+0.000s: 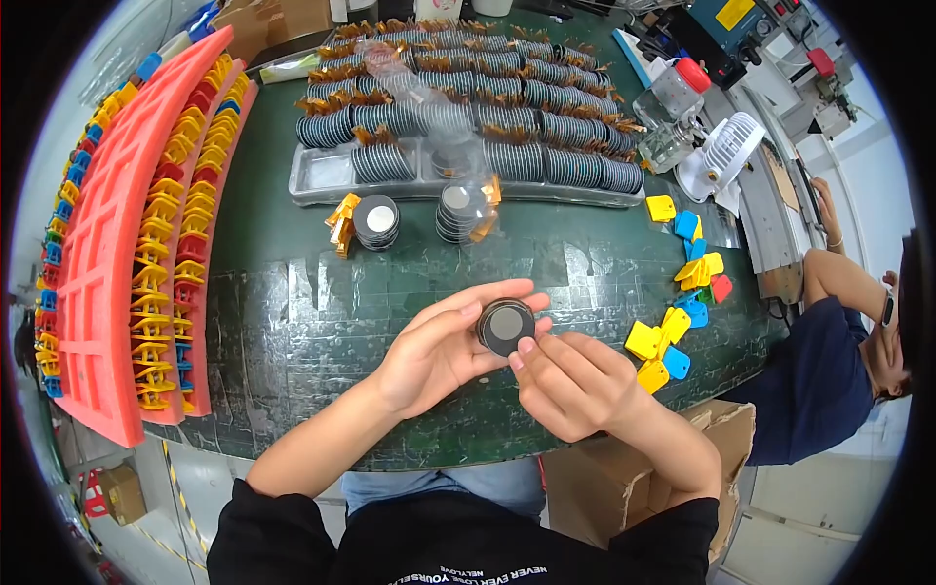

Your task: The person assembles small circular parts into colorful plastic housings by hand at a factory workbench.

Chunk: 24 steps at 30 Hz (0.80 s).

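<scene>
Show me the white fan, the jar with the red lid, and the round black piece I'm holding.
White fan [733, 144]: head view, on its grille.
Jar with the red lid [670, 95]: head view, on its clear body.
Round black piece [506, 324]: head view, on its grey centre.

Here my left hand hides the underside of this black, grey-centred round disc; below-right of it, my right forearm partly covers a brown cardboard box.
</scene>
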Tool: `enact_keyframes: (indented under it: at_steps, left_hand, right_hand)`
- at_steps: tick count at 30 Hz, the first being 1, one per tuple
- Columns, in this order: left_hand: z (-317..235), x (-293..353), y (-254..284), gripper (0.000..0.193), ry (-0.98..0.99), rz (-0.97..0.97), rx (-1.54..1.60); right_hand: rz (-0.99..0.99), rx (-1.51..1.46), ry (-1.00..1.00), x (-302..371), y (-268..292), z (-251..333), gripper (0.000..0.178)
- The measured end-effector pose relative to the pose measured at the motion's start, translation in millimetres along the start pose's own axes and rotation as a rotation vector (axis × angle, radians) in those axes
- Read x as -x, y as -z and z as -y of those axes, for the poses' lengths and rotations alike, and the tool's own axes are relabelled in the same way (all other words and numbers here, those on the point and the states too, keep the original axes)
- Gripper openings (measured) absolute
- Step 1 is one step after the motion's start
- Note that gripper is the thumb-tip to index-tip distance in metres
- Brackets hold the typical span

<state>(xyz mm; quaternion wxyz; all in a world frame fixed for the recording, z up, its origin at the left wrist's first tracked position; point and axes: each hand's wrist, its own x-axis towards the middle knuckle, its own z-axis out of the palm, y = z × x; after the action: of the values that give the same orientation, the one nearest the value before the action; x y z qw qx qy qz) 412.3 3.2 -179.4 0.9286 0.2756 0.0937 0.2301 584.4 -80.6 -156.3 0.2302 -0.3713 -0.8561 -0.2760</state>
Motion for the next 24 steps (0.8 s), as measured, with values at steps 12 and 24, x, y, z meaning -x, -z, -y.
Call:
enact_keyframes:
  at_steps: [12, 24]
  left_hand:
    - [2.6, 3.1, 3.4, 0.054, 0.0, 0.007, 0.0]
    - [2.8, 2.9, 2.3, 0.054, 0.011, 0.018, 0.008]
  right_hand:
    - [0.031, -0.001, 0.001, -3.1, 0.7, 1.9, 0.008]
    - [0.045, -0.021, -0.005, -4.8, 1.8, 2.2, 0.007]
